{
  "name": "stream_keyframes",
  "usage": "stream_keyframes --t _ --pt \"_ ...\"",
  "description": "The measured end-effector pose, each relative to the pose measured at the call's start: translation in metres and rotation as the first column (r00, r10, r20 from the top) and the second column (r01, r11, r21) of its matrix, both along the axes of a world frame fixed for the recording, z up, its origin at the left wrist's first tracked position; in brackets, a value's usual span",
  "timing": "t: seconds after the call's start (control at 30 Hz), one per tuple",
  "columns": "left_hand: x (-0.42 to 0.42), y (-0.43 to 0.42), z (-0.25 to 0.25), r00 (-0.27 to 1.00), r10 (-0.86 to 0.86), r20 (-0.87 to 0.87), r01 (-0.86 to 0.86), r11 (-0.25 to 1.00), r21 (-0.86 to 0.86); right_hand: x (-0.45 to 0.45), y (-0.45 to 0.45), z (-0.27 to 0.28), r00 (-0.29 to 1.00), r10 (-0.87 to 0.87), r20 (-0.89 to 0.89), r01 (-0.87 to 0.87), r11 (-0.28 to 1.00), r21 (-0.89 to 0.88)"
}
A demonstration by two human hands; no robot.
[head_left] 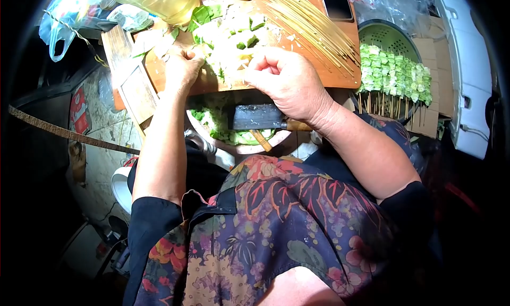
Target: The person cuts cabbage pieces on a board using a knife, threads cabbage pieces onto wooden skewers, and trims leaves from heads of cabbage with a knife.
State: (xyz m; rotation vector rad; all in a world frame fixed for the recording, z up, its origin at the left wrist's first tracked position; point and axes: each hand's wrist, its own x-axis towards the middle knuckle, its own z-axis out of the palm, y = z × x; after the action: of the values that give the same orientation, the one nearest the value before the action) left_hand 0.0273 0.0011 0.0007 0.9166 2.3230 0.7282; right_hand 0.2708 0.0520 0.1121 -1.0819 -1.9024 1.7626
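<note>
My left hand [183,66] is over the left part of a wooden board [340,82], its fingers curled together beside pale leaf scraps [151,43]. Whatever may be in that grip is too small to make out. Across from it, my right hand [292,82] has its thumb and fingers drawn together at the board's front edge. What it pinches, if anything, is hidden. Between and beyond both hands lies a heap of cut green leafy vegetable pieces [247,39]. Thin wooden skewers [313,27] lie in a bundle on the board's right side.
Below the board, a cleaver [257,117] rests across a basin [202,130] of greens. Finished-looking skewered vegetables [396,74] lie at right by a green colander [385,32]. A phone [336,2] and a yellowish clear container [159,3] sit at the back. A blue plastic bag [61,27] is left.
</note>
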Motion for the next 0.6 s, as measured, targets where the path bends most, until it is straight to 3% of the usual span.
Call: stream_keyframes --t 0.07,0.1,0.13,0.17,0.23,0.27,0.33,0.37,0.6 --pt "-0.002 -0.001 -0.008 0.999 0.002 -0.033 0.000 0.999 0.051 0.001 -0.001 -0.001 1.000 0.001 -0.011 -0.001 1.000 -0.001" --pt "-0.001 -0.001 -0.004 0.959 0.110 0.261 -0.139 0.985 0.097 0.001 -0.001 -0.001 1.000 0.017 0.014 -0.017 1.000 0.010" --pt "0.000 -0.001 0.000 0.824 0.188 0.535 -0.283 0.954 0.101 0.001 -0.002 -0.002 0.999 0.033 0.038 -0.033 0.999 0.022" --pt "-0.002 0.000 0.005 0.825 0.186 0.534 -0.282 0.954 0.103 0.001 -0.002 -0.002 0.999 0.032 0.036 -0.033 0.999 0.024" --pt "-0.006 0.001 0.015 0.484 0.262 0.835 -0.565 0.822 0.070 0.001 -0.005 -0.005 0.998 0.059 0.037 -0.059 0.998 0.019" --pt "-0.011 -0.001 0.017 0.489 0.257 0.833 -0.564 0.822 0.078 0.001 -0.006 -0.006 0.998 0.058 0.031 -0.059 0.998 0.025" --pt "-0.025 -0.005 0.016 0.302 0.143 0.942 -0.646 0.758 0.092 0.000 -0.008 -0.005 0.996 0.081 0.021 -0.082 0.996 0.046" --pt "-0.030 -0.007 0.015 0.270 0.101 0.957 -0.640 0.762 0.100 -0.001 -0.008 -0.004 0.996 0.089 0.008 -0.089 0.995 0.041" --pt "-0.014 -0.007 0.032 0.335 -0.035 0.942 -0.653 0.712 0.259 -0.004 -0.011 -0.001 0.995 0.084 0.047 -0.085 0.996 0.008"
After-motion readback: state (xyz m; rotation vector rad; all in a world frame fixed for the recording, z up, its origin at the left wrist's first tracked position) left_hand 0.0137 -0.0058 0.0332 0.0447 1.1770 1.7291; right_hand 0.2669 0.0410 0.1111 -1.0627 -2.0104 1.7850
